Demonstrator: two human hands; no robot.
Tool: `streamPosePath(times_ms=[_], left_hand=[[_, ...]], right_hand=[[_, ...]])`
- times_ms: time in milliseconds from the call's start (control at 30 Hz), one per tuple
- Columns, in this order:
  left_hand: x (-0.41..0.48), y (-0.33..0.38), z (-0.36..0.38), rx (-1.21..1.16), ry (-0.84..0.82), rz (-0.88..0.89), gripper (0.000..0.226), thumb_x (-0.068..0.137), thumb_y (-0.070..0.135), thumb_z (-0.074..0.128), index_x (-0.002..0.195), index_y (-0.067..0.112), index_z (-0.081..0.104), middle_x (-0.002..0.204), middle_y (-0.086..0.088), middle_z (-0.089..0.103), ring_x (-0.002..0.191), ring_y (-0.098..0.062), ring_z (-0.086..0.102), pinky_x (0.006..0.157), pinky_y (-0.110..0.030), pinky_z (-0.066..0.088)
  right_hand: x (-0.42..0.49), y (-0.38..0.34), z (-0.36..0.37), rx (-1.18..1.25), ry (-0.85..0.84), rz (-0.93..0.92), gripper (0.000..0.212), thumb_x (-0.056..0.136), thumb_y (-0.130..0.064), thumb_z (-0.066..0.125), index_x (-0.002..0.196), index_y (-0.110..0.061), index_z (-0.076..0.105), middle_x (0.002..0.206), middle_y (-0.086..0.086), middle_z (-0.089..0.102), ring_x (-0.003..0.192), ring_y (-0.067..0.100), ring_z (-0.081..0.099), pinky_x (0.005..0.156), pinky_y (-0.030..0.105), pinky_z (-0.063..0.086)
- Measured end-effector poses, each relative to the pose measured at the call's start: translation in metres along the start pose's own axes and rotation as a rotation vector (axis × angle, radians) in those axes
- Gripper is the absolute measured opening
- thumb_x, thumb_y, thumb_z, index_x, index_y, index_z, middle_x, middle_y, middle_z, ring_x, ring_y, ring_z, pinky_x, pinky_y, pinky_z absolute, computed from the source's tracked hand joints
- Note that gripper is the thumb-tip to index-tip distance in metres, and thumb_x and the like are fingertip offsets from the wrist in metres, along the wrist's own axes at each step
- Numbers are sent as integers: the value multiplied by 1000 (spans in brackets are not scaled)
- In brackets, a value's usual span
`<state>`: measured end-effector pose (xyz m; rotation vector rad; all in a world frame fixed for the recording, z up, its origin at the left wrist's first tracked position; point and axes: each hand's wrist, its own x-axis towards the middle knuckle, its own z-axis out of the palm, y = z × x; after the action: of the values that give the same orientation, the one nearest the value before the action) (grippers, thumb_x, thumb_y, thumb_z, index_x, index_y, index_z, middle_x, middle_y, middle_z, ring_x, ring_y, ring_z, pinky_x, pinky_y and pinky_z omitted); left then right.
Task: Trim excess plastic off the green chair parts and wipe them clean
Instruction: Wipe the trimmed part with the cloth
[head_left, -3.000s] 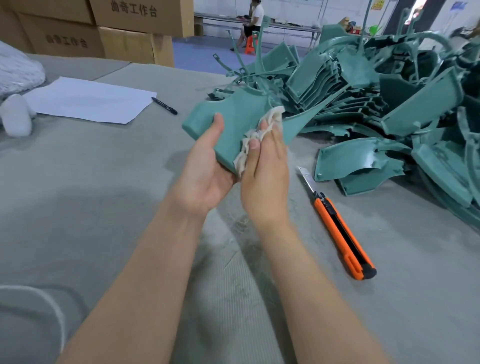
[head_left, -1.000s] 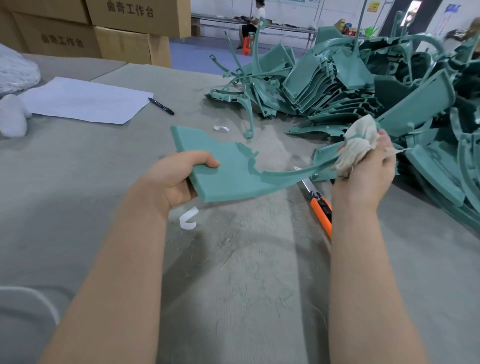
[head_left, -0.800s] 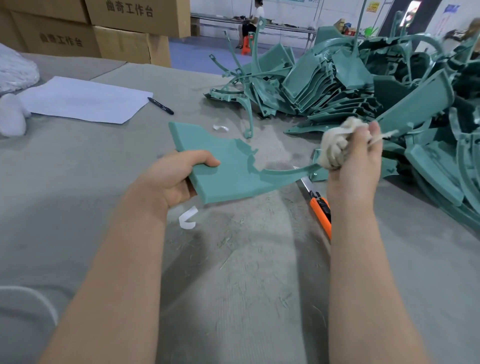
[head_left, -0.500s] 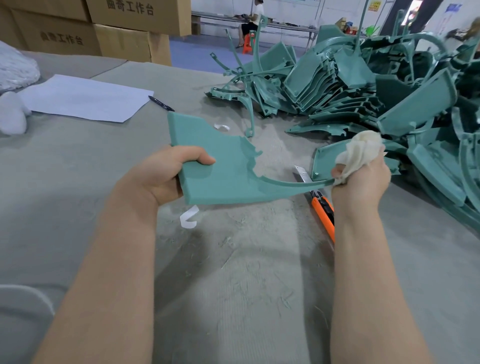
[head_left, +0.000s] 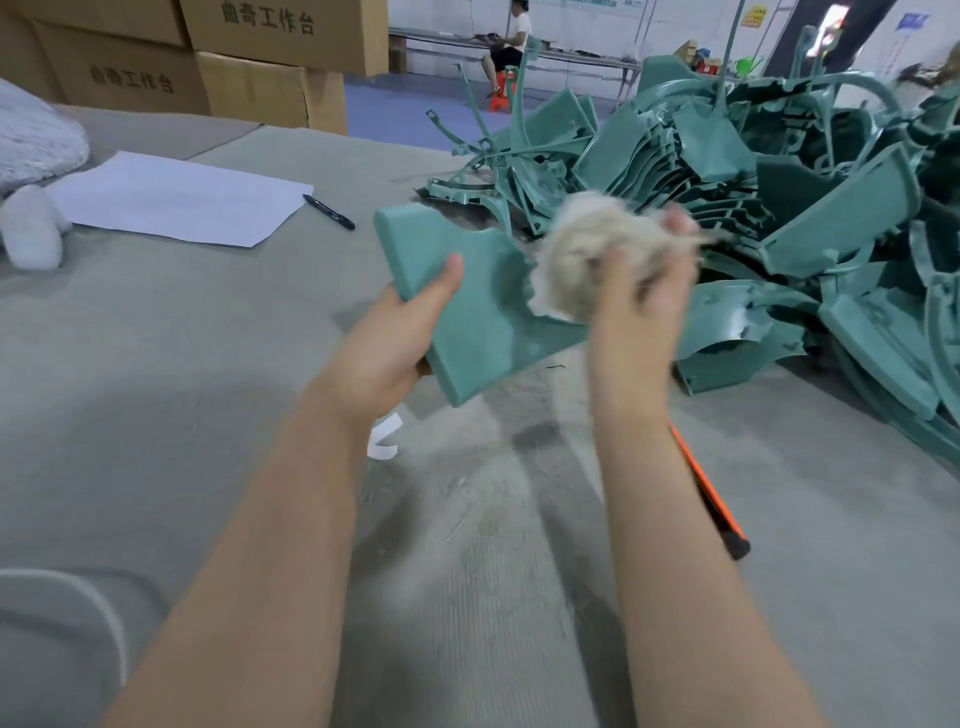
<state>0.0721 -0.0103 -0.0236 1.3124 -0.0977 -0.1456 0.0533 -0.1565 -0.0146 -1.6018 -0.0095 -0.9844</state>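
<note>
My left hand (head_left: 400, 332) grips a flat green chair part (head_left: 467, 306) by its near left edge, thumb on top, and holds it tilted above the grey table. My right hand (head_left: 644, 291) clutches a bunched off-white rag (head_left: 582, 260) against the part's right side; the hand is motion-blurred. The part's thin curved arm is hidden behind the rag and hand. An orange utility knife (head_left: 711, 499) lies on the table, partly covered by my right forearm.
A big heap of green chair parts (head_left: 779, 208) fills the right and back. A white paper sheet (head_left: 176, 200) and a black pen (head_left: 328, 211) lie at left, with cardboard boxes (head_left: 270, 67) behind. A white scrap (head_left: 383, 439) and shavings lie below the part.
My right hand with the rag has moved left from the tip of the part's thin arm to its broad body. My left hand has raised and tilted the part.
</note>
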Motion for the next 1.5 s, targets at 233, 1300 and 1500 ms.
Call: streamPosePath(times_ms=[233, 1300, 1500], left_hand=[[-2, 15, -7, -478, -53, -4, 43, 96, 57, 37, 91, 19, 56, 81, 1, 52, 78, -12, 52, 94, -27, 42], [-26, -5, 47, 237, -276, 173, 29, 87, 56, 46, 96, 36, 64, 109, -1, 70, 109, -22, 64, 102, -42, 47], [-12, -13, 49, -68, -204, 98, 25, 92, 46, 48, 101, 29, 63, 97, 15, 73, 98, 0, 66, 85, -19, 52]], right_hand=[[-66, -7, 50, -196, -692, -138, 45, 94, 0, 42, 139, 1, 46, 146, 18, 44, 137, 27, 39, 114, 32, 29], [24, 29, -20, -177, 231, 472, 3, 100, -12, 39, 98, -13, 41, 87, -4, 51, 82, 9, 54, 79, 23, 46], [-15, -2, 20, -64, -212, 116, 37, 102, -24, 40, 131, -4, 50, 128, 8, 57, 118, 12, 54, 103, 29, 43]])
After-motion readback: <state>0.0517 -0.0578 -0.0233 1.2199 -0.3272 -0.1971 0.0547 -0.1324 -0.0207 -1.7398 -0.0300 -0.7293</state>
